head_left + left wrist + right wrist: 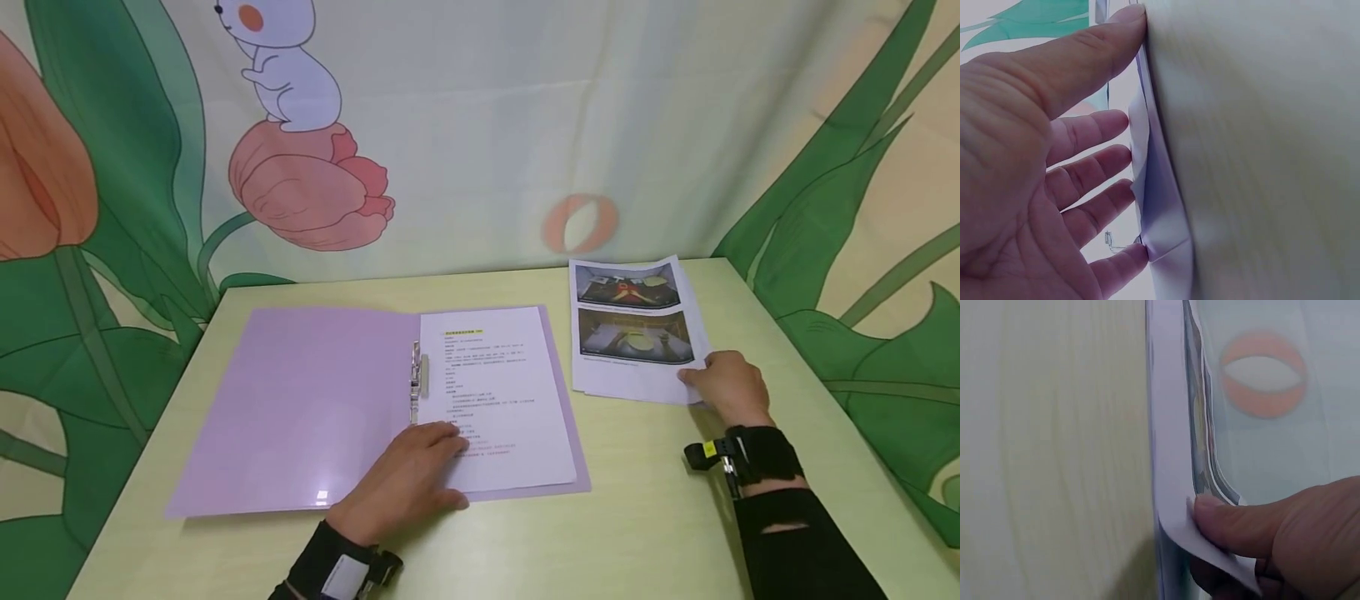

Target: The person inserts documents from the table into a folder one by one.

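"While I watch through the rig from over here, which way do the printed sheets lie from the hands?"

"They sit right of the lavender folder, apart from it, their far end reaching past its far edge. From the right hand they stretch away and a little left, long axis roughly along the folder's spine. That hand is much the nearer; I'd judge the gap across to the folder is what counts."

"And the grips?"

"I see the right hand pinching the sheets' near right corner, thumb on top, fingers beneath. The left hand has its fingers spread and fairly straight, resting at the folder's near edge by the spine, gripping nothing."

"Textures?"

"Thin, limp paper, bending at the pinch, printed with two photographs. The folder looks like smooth, glossy plastic, catching a glare; a metal clip runs along its spine, beside a flat page of text. Under the folder, the table is pale with faint grain."
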Motion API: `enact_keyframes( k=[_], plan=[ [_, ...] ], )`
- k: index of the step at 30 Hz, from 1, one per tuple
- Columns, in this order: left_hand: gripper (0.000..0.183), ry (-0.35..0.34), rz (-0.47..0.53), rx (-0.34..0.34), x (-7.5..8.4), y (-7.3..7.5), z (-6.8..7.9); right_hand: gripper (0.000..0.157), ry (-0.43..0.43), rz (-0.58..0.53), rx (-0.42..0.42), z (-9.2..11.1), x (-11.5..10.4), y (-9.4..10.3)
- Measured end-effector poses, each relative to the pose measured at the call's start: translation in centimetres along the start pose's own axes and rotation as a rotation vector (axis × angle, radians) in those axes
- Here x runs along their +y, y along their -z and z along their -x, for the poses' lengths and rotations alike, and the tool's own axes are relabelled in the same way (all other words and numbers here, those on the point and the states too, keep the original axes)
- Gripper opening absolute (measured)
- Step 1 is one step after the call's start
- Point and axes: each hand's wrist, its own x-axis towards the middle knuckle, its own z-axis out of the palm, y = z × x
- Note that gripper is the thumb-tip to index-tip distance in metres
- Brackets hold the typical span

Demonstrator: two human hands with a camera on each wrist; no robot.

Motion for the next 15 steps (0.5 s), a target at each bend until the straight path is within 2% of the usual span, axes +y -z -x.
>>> enact_keyframes(
  k=[2, 8, 15],
  plan=[
    [0.072, 0.007, 0.006, -0.007, 0.0, 0.0, 0.0, 0.056, 0.017, -0.023, 0.024, 0.3, -0.1, 0.0],
    [0.071, 0.027, 0.023, -0.029, 0.2, 0.1, 0.2, 0.059, 0.027, -0.148, 0.058, 1.5, -0.5, 0.8],
    [0.071, 0.013, 0.014, -0.026, 0.2, 0.2, 0.4, 0.063, -0.046, -0.326, 0.095, 3.1, -1.3, 1.4]
  ],
)
